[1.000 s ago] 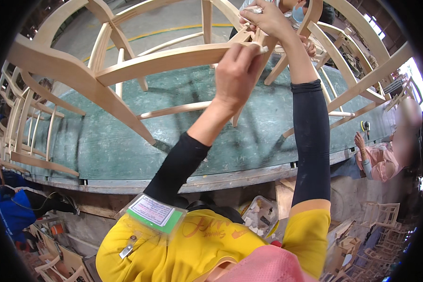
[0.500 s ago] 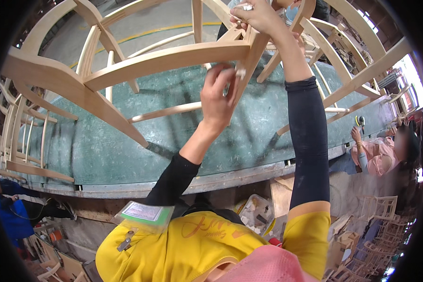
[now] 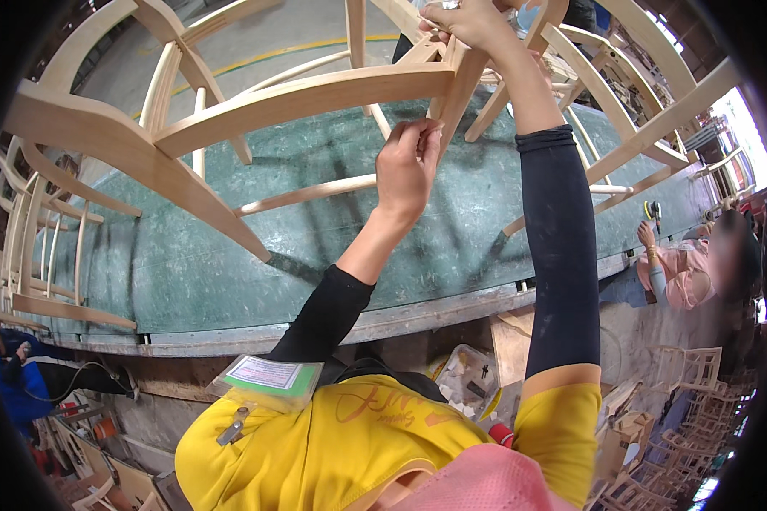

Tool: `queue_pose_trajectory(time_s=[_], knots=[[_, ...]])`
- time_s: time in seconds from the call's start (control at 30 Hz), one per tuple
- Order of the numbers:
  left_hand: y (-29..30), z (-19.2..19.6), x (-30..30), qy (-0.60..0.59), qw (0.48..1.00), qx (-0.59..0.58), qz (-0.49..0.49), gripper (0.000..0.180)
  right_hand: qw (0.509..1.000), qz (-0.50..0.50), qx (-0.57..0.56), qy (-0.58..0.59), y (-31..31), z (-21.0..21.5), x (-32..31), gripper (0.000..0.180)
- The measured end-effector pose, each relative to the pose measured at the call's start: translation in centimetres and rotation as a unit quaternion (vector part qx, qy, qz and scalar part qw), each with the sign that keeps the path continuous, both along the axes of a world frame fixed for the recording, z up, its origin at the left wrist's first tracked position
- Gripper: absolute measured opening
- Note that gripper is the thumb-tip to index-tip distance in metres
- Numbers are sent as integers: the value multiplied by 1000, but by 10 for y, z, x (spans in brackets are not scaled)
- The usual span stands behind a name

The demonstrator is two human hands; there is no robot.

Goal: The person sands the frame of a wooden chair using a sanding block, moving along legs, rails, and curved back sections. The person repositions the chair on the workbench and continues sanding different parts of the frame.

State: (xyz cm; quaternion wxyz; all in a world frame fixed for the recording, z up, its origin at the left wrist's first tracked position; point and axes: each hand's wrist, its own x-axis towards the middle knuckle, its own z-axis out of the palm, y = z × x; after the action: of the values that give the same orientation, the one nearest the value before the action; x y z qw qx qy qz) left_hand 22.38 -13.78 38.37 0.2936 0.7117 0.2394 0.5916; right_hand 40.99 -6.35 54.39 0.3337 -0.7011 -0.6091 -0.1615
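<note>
A pale, unfinished wooden chair frame stands on a green-topped workbench. My left hand is at the chair's near leg, just below the joint with the curved seat rail. Its fingers are pinched together against the wood, and whatever lies between them is too small to name. Higher up, my right hand reaches over the top of that same joint. Its fingers are closed on a small whitish thing that I cannot make out, partly cut off by the upper edge of the view.
Another chair frame stands to the right, and more frames are at the left. A co-worker in pink sits at the right with a round sander. A bin of scraps stands below the bench edge.
My left hand has turned and closed into a tighter pinch, shifting slightly right against the leg. My right hand stays near the top of the joint.
</note>
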Motion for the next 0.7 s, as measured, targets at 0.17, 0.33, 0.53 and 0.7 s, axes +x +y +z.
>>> queue_pose_trajectory(time_s=[0.17, 0.33, 0.53, 0.7], knots=[[19, 60, 14, -84, 970, 210, 87, 24, 997, 25, -39, 64, -6, -1, 7, 47], [14, 37, 17, -37, 982, 171, 66, 19, 997, 48, -16, 66, -4, -2, -4, 46], [19, -2, -12, 19, 998, 57, 16, 22, 999, 49, 12, 16, 2, -11, 11, 49], [21, 61, 1, -86, 979, 185, 31, 22, 997, 40, -12, 70, 3, -11, 17, 55]])
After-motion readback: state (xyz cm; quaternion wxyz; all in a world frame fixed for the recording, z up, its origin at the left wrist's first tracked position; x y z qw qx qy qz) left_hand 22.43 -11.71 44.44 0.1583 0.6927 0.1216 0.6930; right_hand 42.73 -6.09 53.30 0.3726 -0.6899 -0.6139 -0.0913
